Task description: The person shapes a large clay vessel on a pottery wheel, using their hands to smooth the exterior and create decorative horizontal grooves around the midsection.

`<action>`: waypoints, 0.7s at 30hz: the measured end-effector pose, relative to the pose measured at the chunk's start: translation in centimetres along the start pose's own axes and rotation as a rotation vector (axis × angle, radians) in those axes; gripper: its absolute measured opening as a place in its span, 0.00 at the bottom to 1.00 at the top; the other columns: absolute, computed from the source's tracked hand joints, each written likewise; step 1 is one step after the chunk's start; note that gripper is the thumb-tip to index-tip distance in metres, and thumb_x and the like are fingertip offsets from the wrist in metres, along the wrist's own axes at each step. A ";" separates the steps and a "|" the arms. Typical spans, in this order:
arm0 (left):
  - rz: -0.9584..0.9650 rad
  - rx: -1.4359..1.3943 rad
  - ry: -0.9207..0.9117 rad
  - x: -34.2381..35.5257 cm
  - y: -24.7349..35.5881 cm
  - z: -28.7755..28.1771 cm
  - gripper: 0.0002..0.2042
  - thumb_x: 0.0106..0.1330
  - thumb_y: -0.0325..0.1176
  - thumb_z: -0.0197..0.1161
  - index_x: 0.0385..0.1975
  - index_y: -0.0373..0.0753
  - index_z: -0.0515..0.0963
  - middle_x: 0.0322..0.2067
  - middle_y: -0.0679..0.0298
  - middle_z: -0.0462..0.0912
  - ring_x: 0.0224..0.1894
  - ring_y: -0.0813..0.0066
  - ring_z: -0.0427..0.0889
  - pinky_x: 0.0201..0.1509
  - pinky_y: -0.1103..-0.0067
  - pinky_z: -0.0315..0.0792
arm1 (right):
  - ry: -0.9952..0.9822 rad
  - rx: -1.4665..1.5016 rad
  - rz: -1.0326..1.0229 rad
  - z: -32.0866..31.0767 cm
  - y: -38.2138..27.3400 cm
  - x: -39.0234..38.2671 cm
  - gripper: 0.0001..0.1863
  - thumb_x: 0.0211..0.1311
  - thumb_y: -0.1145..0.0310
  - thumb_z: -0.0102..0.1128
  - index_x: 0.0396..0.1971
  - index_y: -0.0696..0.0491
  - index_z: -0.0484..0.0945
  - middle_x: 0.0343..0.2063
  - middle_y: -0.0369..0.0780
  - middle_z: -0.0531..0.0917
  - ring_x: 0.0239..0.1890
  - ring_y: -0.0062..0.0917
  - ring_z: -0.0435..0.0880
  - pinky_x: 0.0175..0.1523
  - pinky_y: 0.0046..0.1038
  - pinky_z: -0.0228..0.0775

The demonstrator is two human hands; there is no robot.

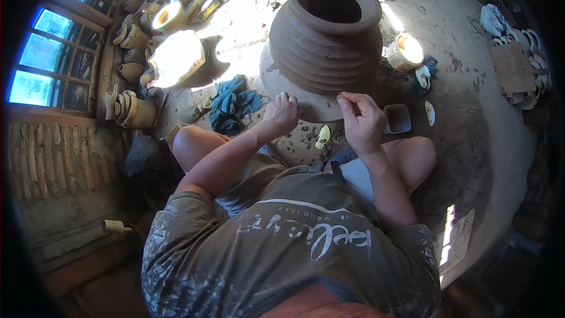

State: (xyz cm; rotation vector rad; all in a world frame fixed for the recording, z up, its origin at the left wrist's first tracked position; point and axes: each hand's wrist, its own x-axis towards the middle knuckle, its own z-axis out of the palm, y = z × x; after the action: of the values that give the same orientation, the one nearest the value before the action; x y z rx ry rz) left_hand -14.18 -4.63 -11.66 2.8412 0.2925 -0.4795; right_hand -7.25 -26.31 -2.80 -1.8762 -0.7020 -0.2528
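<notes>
A large ribbed grey clay pot [327,35] with a wide open mouth stands on a round clay-smeared disc [312,106] on the floor in front of me. My left hand [281,113] rests at the disc's near edge, knuckles up and fingers curled under; nothing shows in it. My right hand [360,119] hovers just right of it by the pot's base, with fingertips pinched together. Whether a bit of clay sits between them is too small to tell. A small pale yellow lump [322,136] lies on the floor between my hands. My bare knees flank the disc.
A dark square tub [397,118] and a white bucket [405,51] stand right of the pot. A blue rag [232,103] lies to the left. Several unfired pots [135,109] line the left wall under a window [47,59]. Boards and scraps [513,68] lie far right.
</notes>
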 end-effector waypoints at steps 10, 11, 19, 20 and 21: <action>-0.016 0.150 0.103 0.4 4.1 3.7 0.17 0.71 0.33 0.55 0.51 0.26 0.79 0.55 0.28 0.77 0.59 0.38 0.81 0.60 0.56 0.79 | 0.020 -0.132 -0.261 3.1 -0.2 2.6 0.05 0.60 0.76 0.72 0.31 0.55 0.83 0.30 0.42 0.87 0.32 0.39 0.87 0.39 0.38 0.81; -0.007 0.150 0.066 0.4 4.5 3.3 0.17 0.71 0.33 0.55 0.51 0.26 0.79 0.56 0.28 0.77 0.60 0.38 0.81 0.60 0.55 0.79 | 0.030 -0.150 -0.275 3.3 0.1 2.8 0.05 0.60 0.75 0.73 0.31 0.55 0.83 0.30 0.42 0.87 0.32 0.39 0.87 0.39 0.38 0.81; 0.068 0.225 -0.081 1.0 3.0 1.7 0.17 0.71 0.34 0.56 0.50 0.30 0.83 0.58 0.38 0.79 0.60 0.44 0.80 0.62 0.59 0.77 | 0.044 -0.233 -0.265 3.8 0.5 3.6 0.10 0.58 0.72 0.76 0.26 0.54 0.80 0.25 0.40 0.85 0.27 0.36 0.85 0.35 0.36 0.79; 0.058 0.233 -0.086 0.9 2.8 1.1 0.17 0.71 0.35 0.56 0.50 0.30 0.83 0.57 0.39 0.80 0.60 0.44 0.80 0.62 0.59 0.77 | 0.060 -0.236 -0.286 3.7 0.5 3.7 0.11 0.58 0.72 0.77 0.25 0.54 0.80 0.23 0.40 0.84 0.25 0.35 0.84 0.32 0.35 0.77; 0.043 0.244 -0.092 0.8 2.4 0.5 0.17 0.71 0.35 0.56 0.50 0.31 0.83 0.56 0.40 0.80 0.59 0.44 0.81 0.61 0.60 0.77 | 0.077 -0.234 -0.307 3.8 0.5 3.8 0.12 0.58 0.71 0.78 0.24 0.54 0.80 0.21 0.40 0.84 0.22 0.34 0.83 0.30 0.35 0.75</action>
State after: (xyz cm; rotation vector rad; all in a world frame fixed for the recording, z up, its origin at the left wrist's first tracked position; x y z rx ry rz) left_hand -13.07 -6.92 -11.91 3.0402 0.1647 -0.6779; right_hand -4.48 -21.72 -2.88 -1.9607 -0.9405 -0.6237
